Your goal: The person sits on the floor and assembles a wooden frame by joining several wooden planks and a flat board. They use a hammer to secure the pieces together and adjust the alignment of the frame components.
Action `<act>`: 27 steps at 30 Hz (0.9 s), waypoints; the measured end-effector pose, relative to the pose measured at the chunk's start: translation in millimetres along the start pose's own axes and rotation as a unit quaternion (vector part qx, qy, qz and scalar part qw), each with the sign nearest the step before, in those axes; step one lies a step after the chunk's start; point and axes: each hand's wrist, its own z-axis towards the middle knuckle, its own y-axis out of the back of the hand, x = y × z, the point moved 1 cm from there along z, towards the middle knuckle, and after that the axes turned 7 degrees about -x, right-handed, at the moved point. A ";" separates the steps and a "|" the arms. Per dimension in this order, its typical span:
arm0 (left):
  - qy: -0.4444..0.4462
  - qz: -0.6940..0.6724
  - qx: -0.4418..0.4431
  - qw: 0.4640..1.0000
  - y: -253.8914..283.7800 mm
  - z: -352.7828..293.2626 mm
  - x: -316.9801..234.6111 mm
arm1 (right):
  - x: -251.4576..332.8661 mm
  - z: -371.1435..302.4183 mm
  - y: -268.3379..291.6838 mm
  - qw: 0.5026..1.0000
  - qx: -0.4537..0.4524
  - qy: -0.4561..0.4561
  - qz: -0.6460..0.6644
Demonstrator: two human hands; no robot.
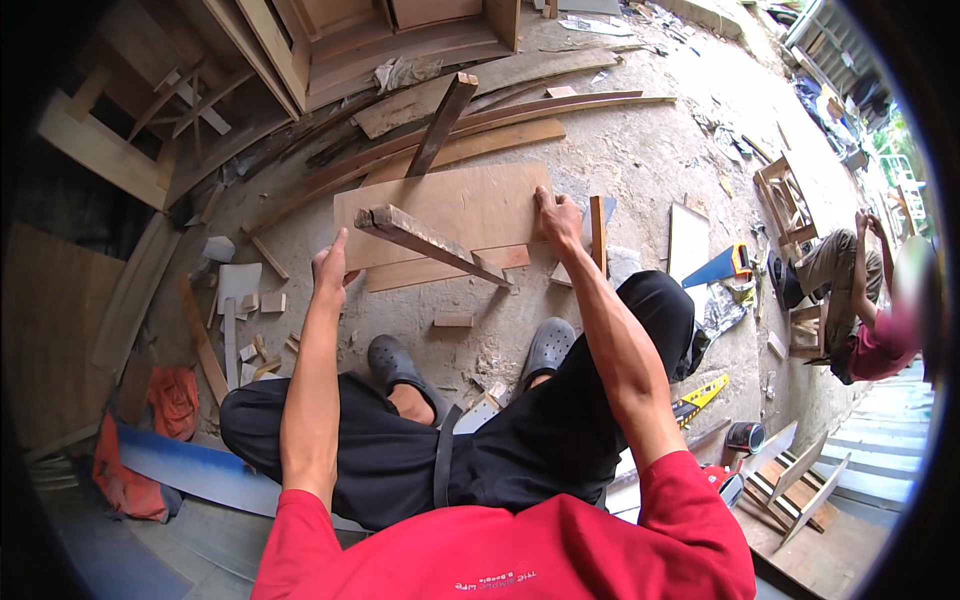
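Note:
A flat, pale plywood board [490, 205] is held level in front of me, above the ground. My left hand [331, 268] is closed at its left edge, thumb up and fingers partly tucked underneath. At the opposite end, my right hand [558, 218] grips the edge with its thumb on top. A worn wooden post [420, 240] slants across the near side of the board. Another dark post [443, 125] rises at its far side. Below the board's near edge shows a second wooden strip [400, 274]; whether they are joined is hard to tell.
Long planks [500, 120] lie beyond the board. A blue handsaw [715, 266] and a yellow saw [700, 400] are at my right. Wood offcuts [272, 302] are scattered left. Another person [870, 310] sits far right near a wooden frame [785, 200]. Cabinets [400, 40] stand at the back left.

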 end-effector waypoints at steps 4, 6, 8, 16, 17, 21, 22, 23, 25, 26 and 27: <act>-0.013 0.065 0.014 0.998 1.0 19.5 1.0 | 12.5 7.4 -3.2 0.996 0.068 -0.035 -0.041; -0.009 0.107 0.020 0.994 4.0 29.7 1.0 | 15.6 9.4 -10.1 0.994 0.095 -0.058 -0.023; -0.006 0.138 0.034 0.990 3.5 33.5 -6.9 | 13.0 15.9 -17.0 0.994 0.091 -0.043 -0.040; -0.004 0.258 0.049 0.965 4.1 39.0 -26.7 | 20.4 14.1 -26.5 0.990 0.121 -0.068 -0.008; -0.007 0.258 0.051 0.965 2.7 37.6 -28.2 | 29.8 8.0 -19.0 0.989 0.124 -0.080 0.000; -0.029 0.259 0.051 0.964 -3.6 39.2 -31.6 | 3.8 27.7 -29.0 0.995 0.073 -0.016 -0.060; -0.033 0.259 0.047 0.964 -5.7 38.7 -30.0 | 5.6 27.9 -28.7 0.993 0.092 -0.020 -0.067; -0.031 0.255 0.048 0.965 -5.7 38.9 -29.9 | 8.0 28.9 -28.5 0.991 0.111 -0.025 -0.075; -0.026 0.247 0.054 0.967 -4.3 39.1 -29.0 | 12.6 30.4 -25.9 0.985 0.137 -0.022 -0.102; -0.022 0.245 0.052 0.968 -3.4 41.2 -25.5 | 19.1 29.1 -24.9 0.982 0.145 -0.013 -0.120; -0.019 0.244 0.051 0.968 -1.0 43.2 -22.4 | 24.8 26.4 -24.1 0.979 0.153 -0.004 -0.138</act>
